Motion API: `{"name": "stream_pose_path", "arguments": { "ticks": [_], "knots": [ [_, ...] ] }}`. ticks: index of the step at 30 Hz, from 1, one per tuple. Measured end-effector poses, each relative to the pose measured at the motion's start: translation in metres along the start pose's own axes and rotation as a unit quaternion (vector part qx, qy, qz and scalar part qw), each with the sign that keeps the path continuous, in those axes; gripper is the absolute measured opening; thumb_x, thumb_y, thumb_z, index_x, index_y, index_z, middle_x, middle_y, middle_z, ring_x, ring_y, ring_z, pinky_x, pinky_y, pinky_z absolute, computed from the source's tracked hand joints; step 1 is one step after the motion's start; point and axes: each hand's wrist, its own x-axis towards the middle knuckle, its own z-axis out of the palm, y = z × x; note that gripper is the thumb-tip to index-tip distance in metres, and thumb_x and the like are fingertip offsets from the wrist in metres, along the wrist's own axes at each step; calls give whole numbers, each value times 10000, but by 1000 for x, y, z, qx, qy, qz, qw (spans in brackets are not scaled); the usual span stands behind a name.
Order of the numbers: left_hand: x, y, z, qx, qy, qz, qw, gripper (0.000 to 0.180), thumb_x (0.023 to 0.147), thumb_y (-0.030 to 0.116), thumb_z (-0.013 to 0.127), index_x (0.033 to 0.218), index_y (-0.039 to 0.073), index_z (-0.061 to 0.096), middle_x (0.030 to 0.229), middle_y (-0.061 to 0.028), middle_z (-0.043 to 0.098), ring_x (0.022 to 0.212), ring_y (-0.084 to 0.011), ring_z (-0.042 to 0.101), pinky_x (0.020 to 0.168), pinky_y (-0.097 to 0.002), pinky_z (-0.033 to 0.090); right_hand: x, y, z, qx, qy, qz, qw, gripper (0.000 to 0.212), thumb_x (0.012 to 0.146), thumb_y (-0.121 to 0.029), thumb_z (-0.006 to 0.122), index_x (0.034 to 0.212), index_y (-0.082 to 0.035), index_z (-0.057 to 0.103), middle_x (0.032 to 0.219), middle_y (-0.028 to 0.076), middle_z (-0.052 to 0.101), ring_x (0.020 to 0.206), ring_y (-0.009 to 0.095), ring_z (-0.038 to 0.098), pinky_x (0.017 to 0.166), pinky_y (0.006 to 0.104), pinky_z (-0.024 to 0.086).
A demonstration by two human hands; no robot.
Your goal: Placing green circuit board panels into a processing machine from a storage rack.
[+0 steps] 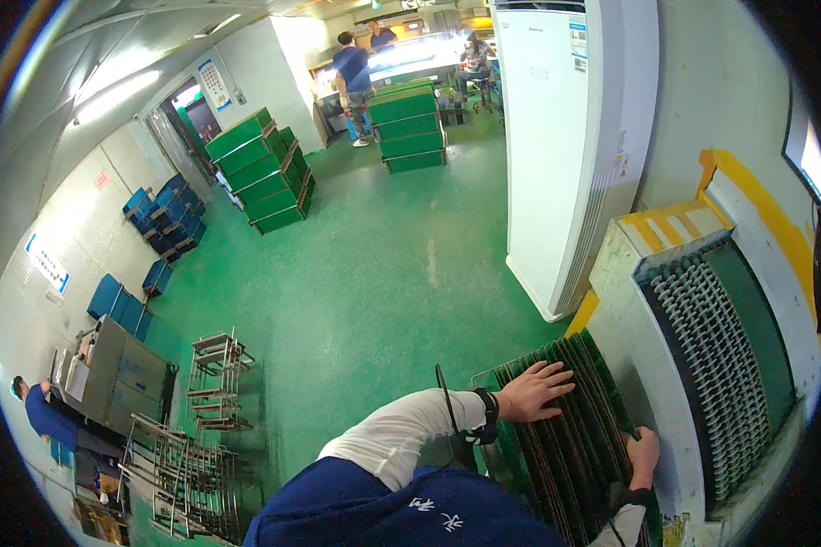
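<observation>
At the lower right, thin boards point(575, 428) with brown edges and green faces stand upright side by side, close together in a wire rack point(485, 376). My left hand point(536, 392) lies across their top edges with its fingers spread, gripping nothing. On the rack's right side my right hand point(643, 456) is closed round the edge of the outermost green board point(613, 401); part of its fingers is hidden behind that board. Dark bands circle both wrists, and a thin dark cord loops up beside the left one.
Close on the right is a machine with rows of small rollers point(711, 365). A tall white cabinet unit point(556, 155) stands ahead. Metal racks point(187, 465) are at left; green crates point(263, 169) and blue crates point(166, 214) stand farther off. Several people are in the room, one standing point(351, 73).
</observation>
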Motion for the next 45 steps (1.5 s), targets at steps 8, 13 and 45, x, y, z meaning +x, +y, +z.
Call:
{"name": "stream_pose_path", "arguments": {
  "ticks": [8,13,45],
  "knots": [
    [-5,1,-3,-12,13,0,1000,634,939,433,597,1464,98,476,1576,-138,377,1473,-375,298,1210,-539,216,-5,-7,-7,-9,-29,-12,999,246,795,-229,725,915,-15,726,883,249,683,858,456,649,727,505,498],
    [-9,3,-1,-12,19,-1,1000,640,921,423,621,1457,101,483,1566,-140,393,1466,-375,311,1205,-538,230,-13,-13,-10,-13,-50,-49,997,237,789,-218,734,891,-5,719,856,263,666,846,471,638,728,527,492],
    [-8,-7,7,-15,39,33,999,606,927,447,617,1425,116,522,1514,-155,459,1422,-408,370,1174,-553,297,-49,51,-212,315,323,3,892,554,852,83,607,1396,-4,549,1252,146,639,1035,210,627,908,379,542]
  ]
}}
